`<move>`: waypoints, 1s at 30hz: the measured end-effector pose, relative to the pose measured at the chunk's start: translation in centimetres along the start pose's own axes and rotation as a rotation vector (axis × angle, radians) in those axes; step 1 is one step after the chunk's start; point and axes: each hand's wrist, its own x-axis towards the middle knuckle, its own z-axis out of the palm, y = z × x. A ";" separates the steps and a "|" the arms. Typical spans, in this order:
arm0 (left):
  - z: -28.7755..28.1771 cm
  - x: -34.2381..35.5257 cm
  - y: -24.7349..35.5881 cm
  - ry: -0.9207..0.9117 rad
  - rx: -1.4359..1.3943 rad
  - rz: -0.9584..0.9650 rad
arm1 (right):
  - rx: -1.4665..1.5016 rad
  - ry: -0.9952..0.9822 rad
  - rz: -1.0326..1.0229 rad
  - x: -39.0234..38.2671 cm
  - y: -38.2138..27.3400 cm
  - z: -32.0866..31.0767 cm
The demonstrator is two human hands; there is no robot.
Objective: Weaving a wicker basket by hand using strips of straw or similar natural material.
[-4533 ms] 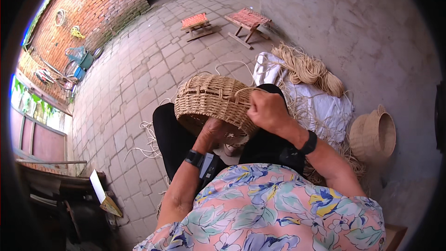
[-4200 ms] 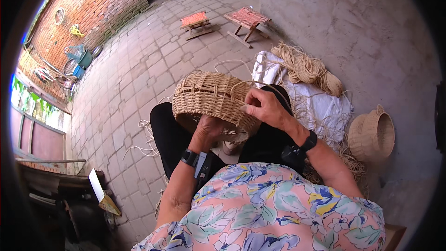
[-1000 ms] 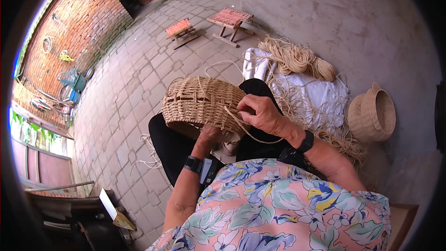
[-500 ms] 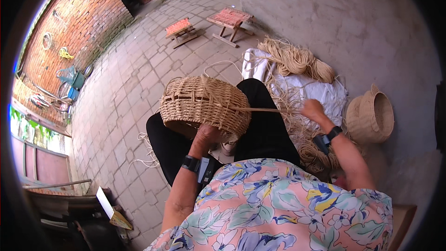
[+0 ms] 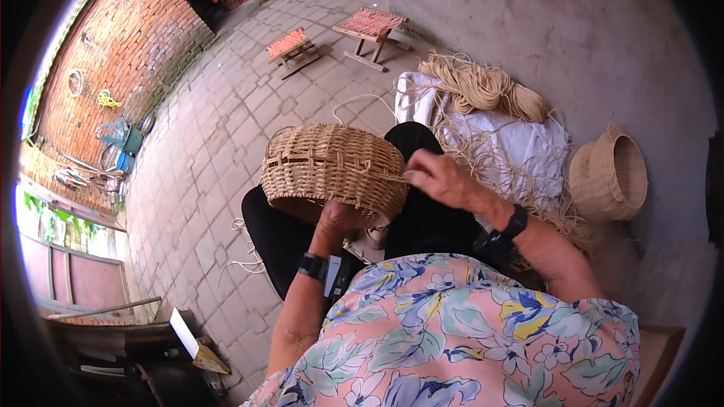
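A tan woven basket (image 5: pixel 328 169) rests tilted on my lap, its opening facing me. My left hand (image 5: pixel 339 218) reaches inside through that opening; its fingers are hidden by the basket wall. At the basket's right side, my right hand (image 5: pixel 441 177) pinches a strand of straw cord (image 5: pixel 394 175) close to the weave. A gap between woven rows runs across the basket's upper side. A loose strand (image 5: pixel 362 98) curves out beyond the far rim.
Right of my legs, a coil of cord (image 5: pixel 486 90) and tangled strands lie on a white sack (image 5: pixel 513 147). Beside the wall stands another woven basket (image 5: pixel 609 173). Two low stools (image 5: pixel 371 24) with red woven seats are on the paved floor (image 5: pixel 219 143).
My right hand has come in from the far right to the basket's side. The cord that was stretched taut between them is now a short length. The left hand stays inside.
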 end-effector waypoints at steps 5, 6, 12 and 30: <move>-0.1 0.5 1.8 0.018 -0.181 0.016 | 0.223 -0.136 0.051 -0.9 3.7 0.4; -0.5 0.2 0.9 0.027 0.125 0.211 | 0.190 -0.174 0.048 -1.3 3.9 -0.7; 0.1 -0.1 -1.9 0.019 -0.102 0.172 | 0.362 -0.366 0.409 -3.4 6.7 -5.8; -0.2 0.2 0.4 -0.060 0.098 0.061 | 0.121 -0.087 0.062 -0.5 0.3 -0.1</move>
